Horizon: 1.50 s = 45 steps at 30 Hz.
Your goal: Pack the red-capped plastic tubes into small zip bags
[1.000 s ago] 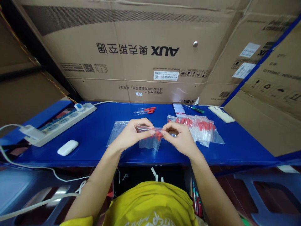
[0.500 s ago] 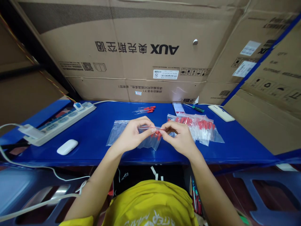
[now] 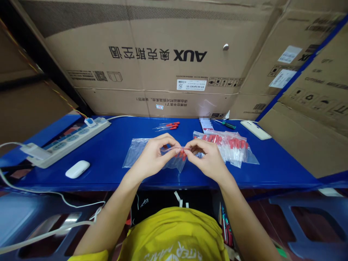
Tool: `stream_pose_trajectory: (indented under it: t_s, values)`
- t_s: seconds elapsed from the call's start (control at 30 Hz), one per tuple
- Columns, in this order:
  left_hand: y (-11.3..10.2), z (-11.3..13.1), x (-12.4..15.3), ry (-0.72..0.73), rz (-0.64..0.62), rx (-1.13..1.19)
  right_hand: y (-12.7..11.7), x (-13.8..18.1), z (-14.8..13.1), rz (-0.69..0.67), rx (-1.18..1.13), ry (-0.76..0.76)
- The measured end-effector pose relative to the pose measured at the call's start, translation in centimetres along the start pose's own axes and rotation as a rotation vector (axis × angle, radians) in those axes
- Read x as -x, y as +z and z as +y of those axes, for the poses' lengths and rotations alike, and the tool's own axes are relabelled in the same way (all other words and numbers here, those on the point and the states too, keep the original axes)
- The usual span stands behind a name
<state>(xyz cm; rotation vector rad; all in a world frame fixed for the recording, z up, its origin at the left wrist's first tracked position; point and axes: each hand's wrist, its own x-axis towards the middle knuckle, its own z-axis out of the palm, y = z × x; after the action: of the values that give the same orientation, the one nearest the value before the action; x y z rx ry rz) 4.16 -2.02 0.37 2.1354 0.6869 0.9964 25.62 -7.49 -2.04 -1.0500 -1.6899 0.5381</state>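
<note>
Above the blue table (image 3: 114,148), my left hand (image 3: 154,154) and my right hand (image 3: 208,157) both pinch the top strip of a small clear zip bag (image 3: 176,159) holding red-capped parts. The fingertips of both hands meet near the bag's middle. An empty clear bag (image 3: 134,156) lies flat just left of my left hand. A pile of filled bags (image 3: 233,146) with red parts lies right of my right hand. Two or three loose red-tipped parts (image 3: 168,126) rest farther back on the table.
A white power strip (image 3: 67,143) with a plugged adapter lies at the left, a white earbud case (image 3: 77,169) near the front edge. A green screwdriver (image 3: 227,125) and a white remote-like object (image 3: 255,130) lie at the back right. Cardboard boxes (image 3: 163,61) wall the table.
My fingers have slid closer together along the bag's top strip. The view has shifted slightly; the bag and both hands stay in the same place.
</note>
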Motion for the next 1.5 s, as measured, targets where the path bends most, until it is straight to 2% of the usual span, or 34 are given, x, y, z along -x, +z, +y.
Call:
stream_pose_trajectory:
  t_s: [0.2, 0.43, 0.57, 0.7, 0.8, 0.9, 1.07, 1.2, 1.4, 1.5]
  values:
    - [0.0, 0.5, 0.3, 0.017, 0.002, -0.039, -0.3, 0.0, -0.8, -0.016, 0.043, -0.015]
    - [0.6, 1.7, 0.9, 0.074, 0.06, -0.14, -0.9, 0.3, -1.8, 0.004, 0.106, -0.068]
    - [1.0, 1.8, 0.8, 0.064, 0.12, -0.105, -0.9, 0.3, -2.1, 0.021, 0.17, -0.119]
    - [1.1, 1.0, 0.3, -0.012, 0.181, 0.024, -0.8, 0.2, -1.6, 0.065, 0.156, -0.047]
    - [0.9, 0.2, 0.0, -0.08, 0.137, 0.092, -0.7, 0.1, -1.2, 0.067, 0.117, 0.009]
    - [0.5, -0.2, -0.1, -0.089, 0.111, 0.128, -0.5, 0.1, -0.9, 0.052, 0.065, 0.033]
    - [0.3, -0.3, -0.2, -0.11, 0.14, 0.128, -0.1, -0.1, -0.3, 0.031, -0.057, 0.089]
    - [0.9, -0.6, -0.3, -0.208, 0.194, 0.286, 0.1, -0.3, 0.5, 0.067, -0.161, 0.162]
    - [2.1, -1.2, -0.5, -0.366, 0.284, 0.458, 0.5, -0.3, 1.1, -0.092, -0.141, 0.216]
    - [1.8, -1.6, -0.6, -0.37, 0.273, 0.476, 0.2, -0.5, 1.7, 0.002, -0.142, 0.259]
